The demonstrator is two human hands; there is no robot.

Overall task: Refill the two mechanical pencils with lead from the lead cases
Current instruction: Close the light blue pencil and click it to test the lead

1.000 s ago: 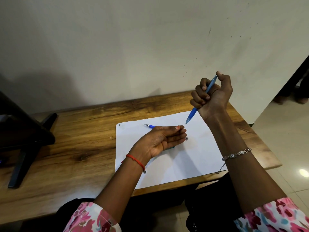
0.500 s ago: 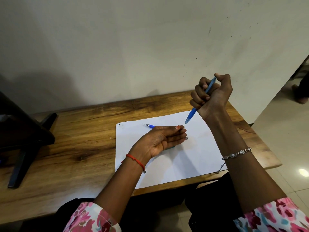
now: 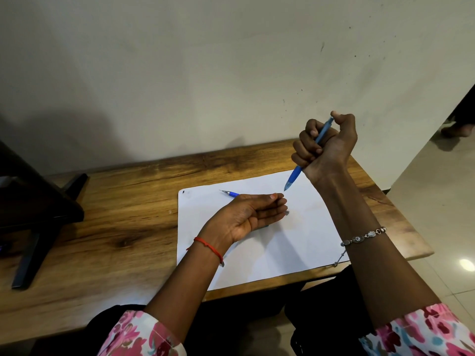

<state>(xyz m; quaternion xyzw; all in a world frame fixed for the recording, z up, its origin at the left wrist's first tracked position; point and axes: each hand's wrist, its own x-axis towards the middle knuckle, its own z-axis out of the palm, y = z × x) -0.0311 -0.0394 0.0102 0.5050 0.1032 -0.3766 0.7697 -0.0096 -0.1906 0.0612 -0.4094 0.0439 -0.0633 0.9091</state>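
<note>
My right hand (image 3: 325, 147) is raised above the table and grips a light blue mechanical pencil (image 3: 295, 176) in a fist, thumb on its top end, tip pointing down at the white paper (image 3: 303, 242). My left hand (image 3: 246, 217) rests on the paper, palm up, fingers straight and together, right under the pencil tip. A second blue mechanical pencil (image 3: 230, 193) lies on the paper behind the left hand, mostly hidden by it; its metal end (image 3: 286, 212) shows past the fingertips. A dark flat thing peeks out under the left hand.
The paper lies on the right half of a wooden table (image 3: 123, 227) against a pale wall. A black stand (image 3: 33, 222) sits at the table's left end. To the right, the table edge drops to a tiled floor (image 3: 437, 227).
</note>
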